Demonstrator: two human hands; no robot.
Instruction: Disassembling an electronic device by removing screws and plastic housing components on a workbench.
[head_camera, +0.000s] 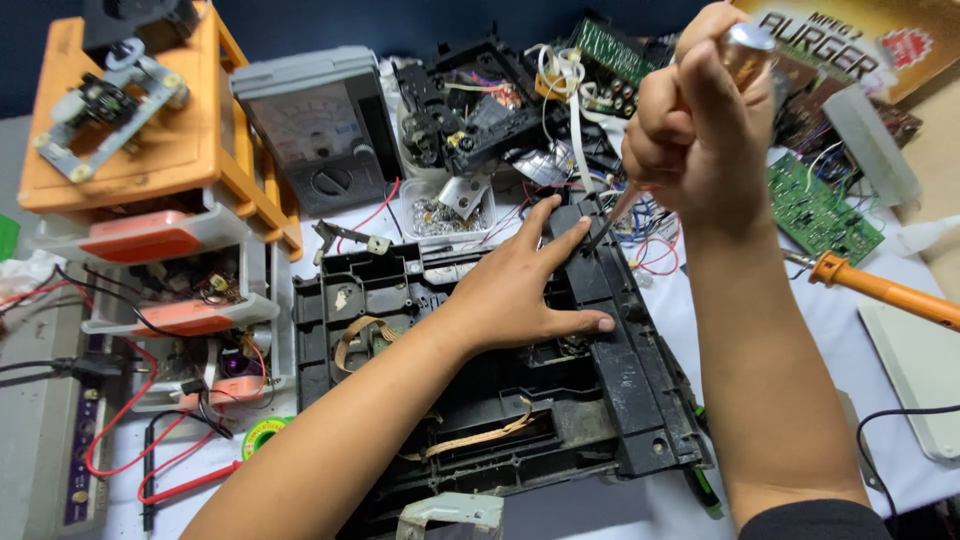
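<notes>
Two hands: we work over the black plastic chassis (600, 370) on the desk (690, 500).
Left hand (520, 285): released, spread flat, pressing the chassis.
Right hand (695, 120): clenched around the metal-capped screwdriver (745, 45), tip at the chassis's top edge.

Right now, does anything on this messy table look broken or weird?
Yes. The black plastic chassis under the left hand lies opened up and dusty, with a loose ribbon cable dangling across its hollow. The right hand pokes a screwdriver into it.
</notes>
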